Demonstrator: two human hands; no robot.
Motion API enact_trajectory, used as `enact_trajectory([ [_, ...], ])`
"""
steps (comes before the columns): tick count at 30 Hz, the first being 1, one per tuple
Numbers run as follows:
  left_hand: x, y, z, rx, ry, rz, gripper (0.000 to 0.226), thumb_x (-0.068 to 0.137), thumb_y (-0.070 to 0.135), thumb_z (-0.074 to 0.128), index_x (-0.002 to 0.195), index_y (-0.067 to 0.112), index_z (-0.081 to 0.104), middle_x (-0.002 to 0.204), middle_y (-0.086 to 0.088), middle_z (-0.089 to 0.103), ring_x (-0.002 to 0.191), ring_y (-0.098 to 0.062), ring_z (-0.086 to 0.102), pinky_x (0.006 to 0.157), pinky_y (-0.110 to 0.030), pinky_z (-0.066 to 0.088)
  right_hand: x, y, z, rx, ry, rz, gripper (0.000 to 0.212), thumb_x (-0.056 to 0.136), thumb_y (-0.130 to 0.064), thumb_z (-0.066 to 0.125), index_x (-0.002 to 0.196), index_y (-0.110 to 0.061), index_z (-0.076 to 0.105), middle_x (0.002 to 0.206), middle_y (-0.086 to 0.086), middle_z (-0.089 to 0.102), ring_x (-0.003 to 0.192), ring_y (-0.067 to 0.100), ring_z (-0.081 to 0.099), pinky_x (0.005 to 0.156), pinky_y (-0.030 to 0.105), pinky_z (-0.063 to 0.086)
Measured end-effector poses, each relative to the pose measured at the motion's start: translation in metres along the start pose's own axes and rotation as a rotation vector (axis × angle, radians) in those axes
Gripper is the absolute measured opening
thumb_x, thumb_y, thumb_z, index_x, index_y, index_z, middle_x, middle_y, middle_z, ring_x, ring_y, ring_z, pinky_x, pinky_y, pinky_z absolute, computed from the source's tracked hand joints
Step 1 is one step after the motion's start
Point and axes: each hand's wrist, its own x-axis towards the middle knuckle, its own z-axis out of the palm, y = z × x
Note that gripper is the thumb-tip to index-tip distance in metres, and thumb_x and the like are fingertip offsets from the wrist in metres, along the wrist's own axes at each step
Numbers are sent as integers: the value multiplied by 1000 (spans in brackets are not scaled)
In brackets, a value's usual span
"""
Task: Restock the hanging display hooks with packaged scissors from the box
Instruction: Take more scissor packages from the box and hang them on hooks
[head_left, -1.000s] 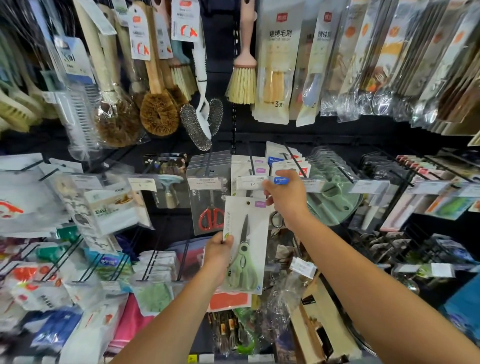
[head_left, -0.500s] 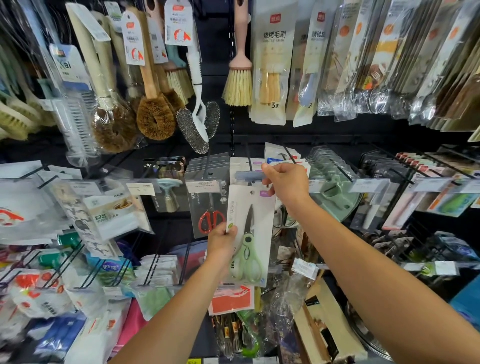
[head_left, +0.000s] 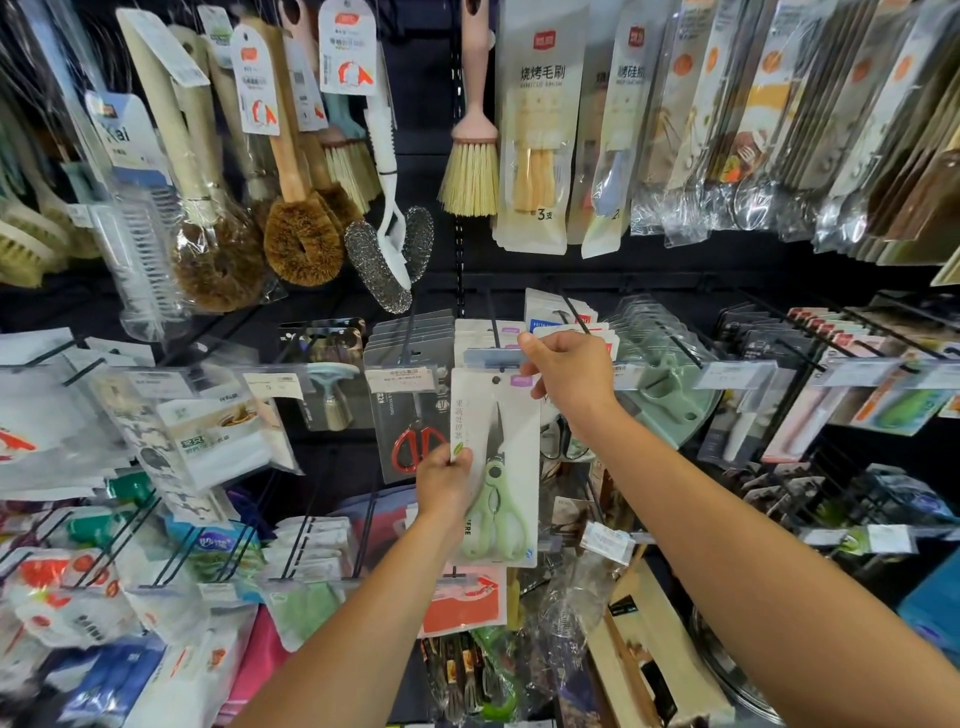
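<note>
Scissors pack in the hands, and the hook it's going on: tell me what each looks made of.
Scissors pack: pale matte card backing, seemingly under clear glossy film; the print shows through. The scissors inside have light green handles, likely plastic, and dark blades, probably steel. Hook: thin black rod, likely coated metal wire. Left hand and right hand both grip the pack.

The scissors pack (head_left: 496, 467) hangs between both hands, right of the red-handled scissors (head_left: 415, 447), below brushes (head_left: 304, 239).

White carded pack of pale-green scissors (head_left: 496, 467), upright, top hole at the hook tip (head_left: 500, 368)
</note>
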Motion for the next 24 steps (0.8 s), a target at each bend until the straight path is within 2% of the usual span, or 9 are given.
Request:
enact_trajectory([
  [5,6,0,0,35,-4,10,18,97,11,52,97,19,69,101,2,67,96,-20,62,79,-27,44,0,1,0,0,1,-10,35,91,-40,63,63,-19,66,61,-5,69,35,2,54,52,25,42],
  [10,20,3,5,11,-8,-51,20,97,11,54,111,14,68,101,4,65,93,-16,60,80,-26,42,-2,4,-1,23,-22,-4,33,91,-39,63,65,-19,65,68,-3,71,37,5,56,51,26,41],
  [12,28,3,7,0,-17,-66,17,97,11,55,106,16,68,92,8,66,83,-11,59,73,-24,43,-4,6,-2,28,-38,-5,30,91,-37,63,68,-19,65,71,-3,72,40,6,58,48,25,42],
  [15,41,4,11,2,-20,-91,16,96,12,57,88,22,66,77,13,63,72,-6,55,60,-20,42,-8,10,-6,79,-67,-16,22,90,-31,67,75,-16,68,72,-4,72,42,9,60,41,21,44],
  [17,48,4,13,2,-19,-112,23,96,13,58,76,23,63,75,11,64,74,-11,58,65,-23,47,-13,15,-7,144,-100,-16,12,90,-23,68,80,-16,69,71,-3,72,45,11,64,40,20,44],
  [20,56,5,13,32,-45,-136,23,95,15,59,75,25,63,83,4,68,87,-22,63,87,-39,52,-19,27,-8,180,-150,-9,10,91,-13,66,84,-20,68,77,-3,74,54,15,70,41,20,47],
  [22,59,6,13,47,-70,-146,16,95,17,60,81,24,66,94,-2,71,96,-28,66,94,-45,52,-20,34,-8,181,-164,1,12,91,-9,65,87,-20,68,84,-1,74,60,14,72,43,21,49],
  [24,63,9,13,53,-97,-152,10,95,18,60,99,16,69,106,-9,71,103,-32,65,96,-50,51,-20,40,-8,196,-171,19,12,92,-6,63,90,-17,67,90,2,72,64,13,72,44,21,49],
])
